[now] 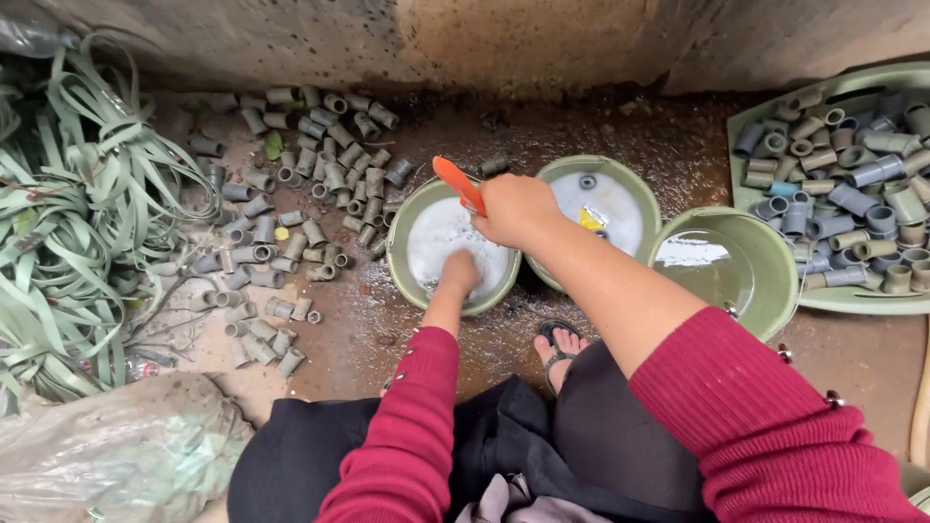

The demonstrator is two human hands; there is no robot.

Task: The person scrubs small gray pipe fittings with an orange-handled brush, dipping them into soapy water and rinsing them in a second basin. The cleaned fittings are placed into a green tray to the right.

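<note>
My left hand is dipped into foamy white water in a green bucket; whatever it holds is hidden under the suds. My right hand hovers over the same bucket's rim, closed around an orange-handled brush that sticks up and to the left. Both arms wear red sleeves pushed up.
A second green bucket with soapy water stands right of the first, a third bucket holds clear water. A green tray at right carries several grey pipe fittings. More fittings lie on the wet ground at left, beside green straps. My sandalled foot is below the buckets.
</note>
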